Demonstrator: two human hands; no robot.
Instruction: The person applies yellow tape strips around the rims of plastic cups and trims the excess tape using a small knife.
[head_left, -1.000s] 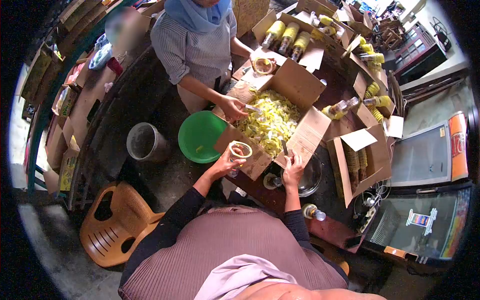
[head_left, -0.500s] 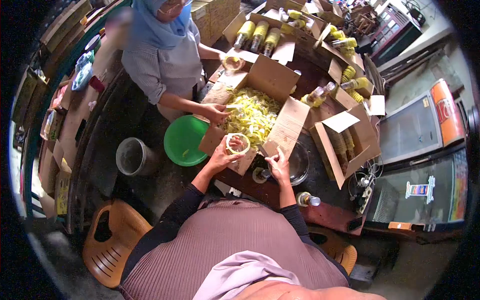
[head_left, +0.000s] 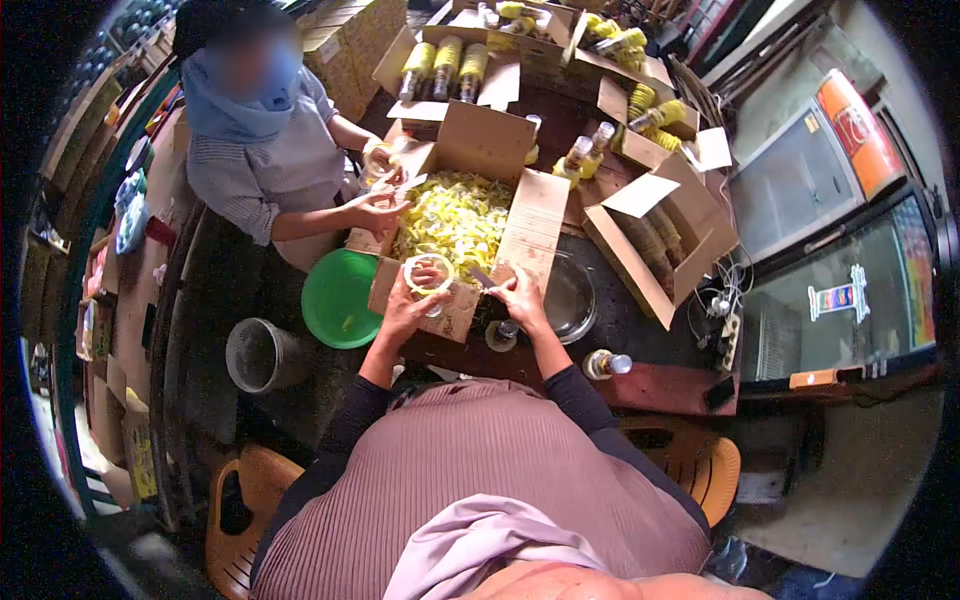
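My left hand is closed around a pale yellow ring, like a roll of tape, held over the near side of a cardboard box. Between the fingers of my right hand is a small knife, its flat grey blade pointing left toward the ring with a gap between them. Loose yellow strips fill the box. A bottle stands just below my right hand, and a clear round bowl is to its right.
Across the box's left side, a co-worker holds a similar ring. A green basin and a grey bucket stand at left. One bottle is near the table edge. Boxes of yellow-wrapped bottles line the back; another open box is at right.
The view has shifted, so the table appears further left. My right hand has turned the knife more toward the ring. The co-worker's near hand has opened and lifted from the strips.
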